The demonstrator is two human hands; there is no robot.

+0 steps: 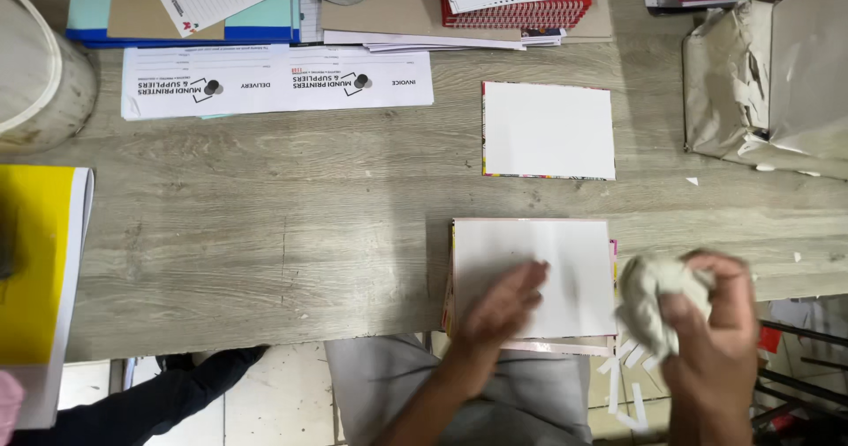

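Note:
A stack of white sheets (565,260) with pink and coloured edges lies at the near edge of the wooden table (291,225). My left hand (502,309) rests flat on its lower left part, blurred by motion. My right hand (711,340) is to the right of the stack, just off the table edge, closed around a crumpled off-white rag (649,291). A second white-topped stack (548,130) lies farther back on the table, apart from both hands.
Two printed white forms (276,79) lie at the back left. Books and spiral pads (517,0) line the far edge. A crumpled paper-wrapped bundle (764,84) sits at right, a yellow sheet stack (35,260) at left, a white tub (35,66) at far left.

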